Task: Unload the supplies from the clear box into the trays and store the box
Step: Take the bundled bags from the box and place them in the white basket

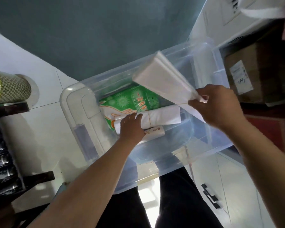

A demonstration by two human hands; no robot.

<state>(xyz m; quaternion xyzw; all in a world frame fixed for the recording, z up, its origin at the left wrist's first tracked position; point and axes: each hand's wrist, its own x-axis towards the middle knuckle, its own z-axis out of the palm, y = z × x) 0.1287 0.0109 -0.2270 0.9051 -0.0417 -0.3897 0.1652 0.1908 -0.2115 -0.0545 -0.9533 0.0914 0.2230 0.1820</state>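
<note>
Head view: the clear box (pixel 155 162) sits low in front of the person, seemingly on the floor, over the dark trouser legs, its lid off. The unloading is mid-way by the look of it. The right hand (pixel 219 106) pinches one end of a white bag bundle (pixel 161 79) and holds it tilted above the box's far right corner, clear of the rim. The left hand (pixel 132 127) is down inside the box, fingers laid over a second white bundle (pixel 161 118) tied with a thin band; whether it has closed on it I cannot tell. A green pack (pixel 130 102) lies under that bundle toward the box's far left corner, and a small white tube (pixel 155 130) lies just beside the left hand near the front wall.

No trays show here, so the next move likely calls for lifting both bundles straight up over the walls, then turning toward wherever the trays stand.

Room is tight: a white lid-like piece (pixel 79 111) touches the box's left wall, a dark rack (pixel 5 153) stands farther left, and a cardboard carton (pixel 242 74) sits close on the right. Upward is the open way.
</note>
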